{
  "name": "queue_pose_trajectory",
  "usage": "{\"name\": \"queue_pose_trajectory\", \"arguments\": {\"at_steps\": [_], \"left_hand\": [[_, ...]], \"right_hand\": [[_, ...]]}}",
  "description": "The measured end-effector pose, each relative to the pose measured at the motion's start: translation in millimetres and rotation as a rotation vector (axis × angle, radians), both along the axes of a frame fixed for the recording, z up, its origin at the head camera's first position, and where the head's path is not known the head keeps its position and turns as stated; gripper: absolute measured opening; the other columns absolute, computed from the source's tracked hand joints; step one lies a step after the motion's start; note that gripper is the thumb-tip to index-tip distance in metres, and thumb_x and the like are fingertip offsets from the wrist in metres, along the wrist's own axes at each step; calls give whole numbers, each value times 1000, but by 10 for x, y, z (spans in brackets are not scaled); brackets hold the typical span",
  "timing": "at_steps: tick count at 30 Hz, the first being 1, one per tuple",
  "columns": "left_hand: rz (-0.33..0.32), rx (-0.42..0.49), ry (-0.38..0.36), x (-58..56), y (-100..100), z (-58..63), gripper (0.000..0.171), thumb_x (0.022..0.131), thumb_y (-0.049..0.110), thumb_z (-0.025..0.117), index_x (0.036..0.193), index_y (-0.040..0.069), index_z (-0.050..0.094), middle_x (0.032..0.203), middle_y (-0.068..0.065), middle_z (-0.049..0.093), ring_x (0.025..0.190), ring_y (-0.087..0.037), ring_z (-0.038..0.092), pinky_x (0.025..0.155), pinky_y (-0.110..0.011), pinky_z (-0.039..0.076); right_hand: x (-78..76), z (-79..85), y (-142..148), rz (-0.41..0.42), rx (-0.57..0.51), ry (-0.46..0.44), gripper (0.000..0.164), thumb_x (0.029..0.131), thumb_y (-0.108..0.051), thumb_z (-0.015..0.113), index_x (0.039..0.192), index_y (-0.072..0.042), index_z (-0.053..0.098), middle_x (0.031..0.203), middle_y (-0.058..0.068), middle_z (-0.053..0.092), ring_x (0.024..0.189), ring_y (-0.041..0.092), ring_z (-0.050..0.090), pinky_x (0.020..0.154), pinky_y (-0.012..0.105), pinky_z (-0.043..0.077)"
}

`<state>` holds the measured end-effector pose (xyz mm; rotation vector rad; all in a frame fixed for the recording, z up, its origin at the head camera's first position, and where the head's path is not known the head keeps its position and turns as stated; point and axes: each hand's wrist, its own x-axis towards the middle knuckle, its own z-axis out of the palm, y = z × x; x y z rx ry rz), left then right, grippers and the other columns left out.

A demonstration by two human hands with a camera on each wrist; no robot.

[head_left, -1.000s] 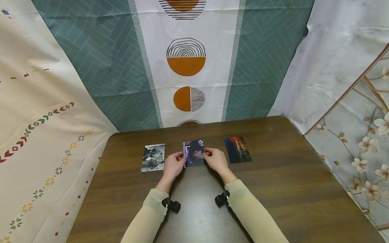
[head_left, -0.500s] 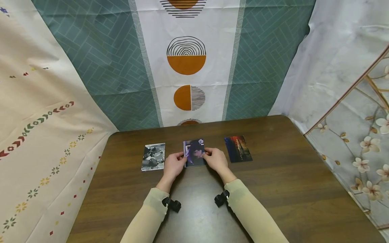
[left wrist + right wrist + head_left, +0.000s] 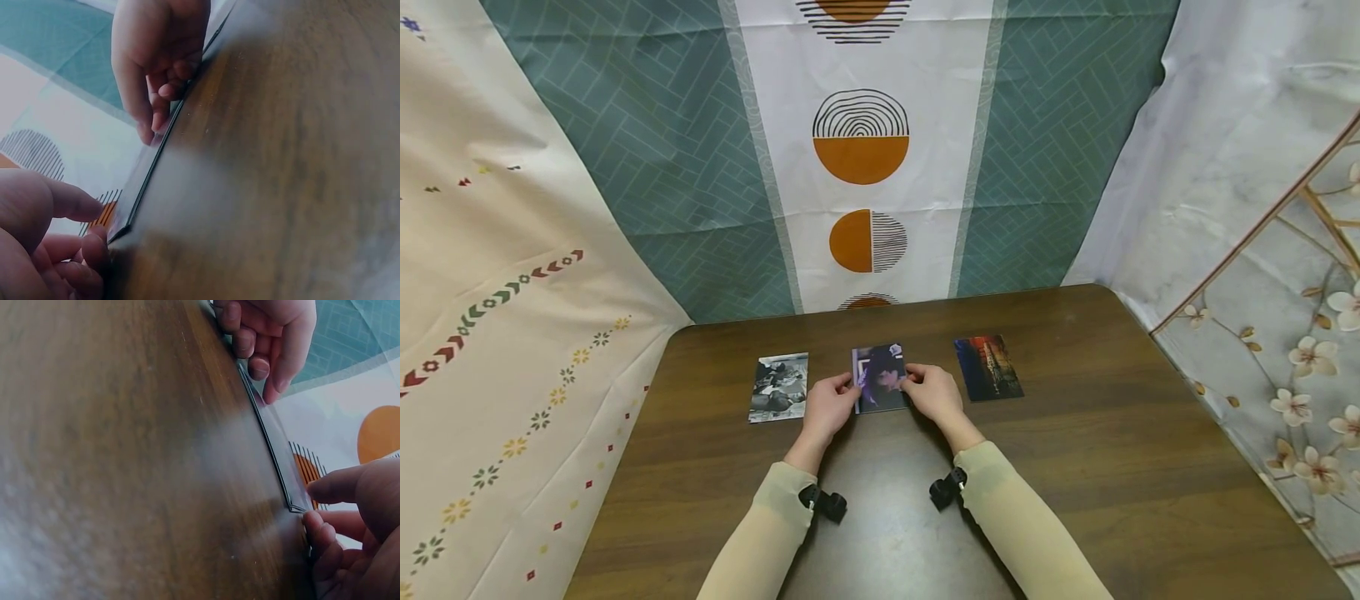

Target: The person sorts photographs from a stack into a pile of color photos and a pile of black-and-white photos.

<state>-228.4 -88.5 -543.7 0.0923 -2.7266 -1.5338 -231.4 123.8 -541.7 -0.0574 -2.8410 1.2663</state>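
Note:
A dark picture card (image 3: 880, 379) with a purple and pink print lies at the middle of the table's far part. In both wrist views its near edge shows as thin dark layers, like cards stacked flat, low against the wood. My left hand (image 3: 829, 408) pinches the left side of the card between thumb and fingers. On the opposite side, my right hand (image 3: 934, 393) pinches the right edge in the same way. The left wrist view shows the left hand (image 3: 44, 244) close to one near corner; the right hand (image 3: 362, 519) is at the other in the right wrist view.
A black-and-white picture card (image 3: 778, 388) lies left of the hands, with another edge peeking out below it. To the right lies a blue and orange card (image 3: 988, 368). The brown wooden table (image 3: 1075, 467) ends at a patterned cloth backdrop (image 3: 685, 167).

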Motion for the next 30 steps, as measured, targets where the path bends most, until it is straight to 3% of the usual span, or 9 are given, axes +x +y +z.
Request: {"name": "queue_pose_trajectory", "arguments": {"at_steps": [7, 14, 24, 30], "left_hand": [[-21, -12, -29, -8, -2, 8, 40, 98, 18, 72, 133, 0, 75, 86, -4, 64, 81, -21, 56, 67, -31, 43], [-15, 49, -47, 2, -3, 46, 39, 98, 16, 72, 131, -2, 75, 87, -4, 60, 85, -21, 54, 69, -31, 42], [-3, 168, -47, -11, -36, 6, 36, 97, 13, 74, 130, -1, 76, 82, 0, 57, 73, -14, 51, 63, -26, 40], [-12, 189, -61, -3, -39, -1, 42, 97, 12, 75, 137, 3, 73, 89, -3, 60, 78, -17, 53, 64, -27, 42]], "right_hand": [[7, 5, -2, 4, 9, -6, 41, 98, -25, 71, 136, -13, 76, 105, -1, 75, 102, 24, 66, 89, 44, 52], [-1, 13, -3, -1, -43, -30, 41, 98, -25, 71, 137, -13, 75, 112, 2, 77, 110, 26, 68, 96, 47, 52], [-4, 24, 1, -22, -154, -25, 40, 98, -24, 73, 136, -11, 76, 119, 6, 78, 121, 30, 68, 104, 51, 50], [-4, 14, 6, -48, -195, -24, 40, 99, -24, 73, 137, -12, 75, 118, 7, 77, 116, 29, 67, 105, 50, 49]]}}
